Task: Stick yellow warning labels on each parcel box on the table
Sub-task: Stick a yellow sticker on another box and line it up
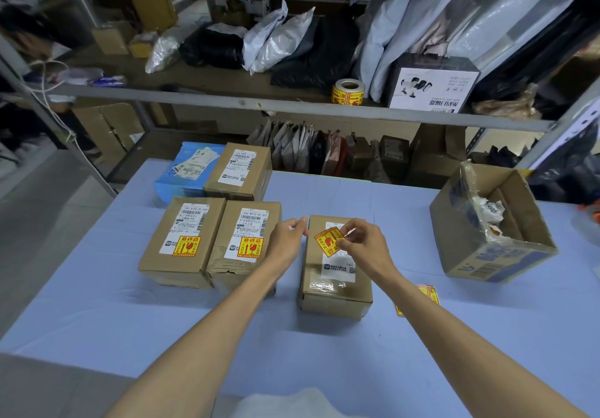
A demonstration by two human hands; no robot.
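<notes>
Left front parcel box (181, 242) — white shipping label, top line reads "100 S150-00 008", barcode below; yellow warning label (186, 246) on it shows red characters "碎品" and upward arrows

Middle parcel box (243, 245) — shipping label reads "830 W172 00 001"; second yellow label (250, 247) with the same "碎品"

Yellow label held in the right hand (363, 249) (328, 241) — red print, turned sideways, fine text unreadable

Label roll on the shelf (347, 92) — yellow with red print, illegible

Rear boxes' labels too small to read
</notes>
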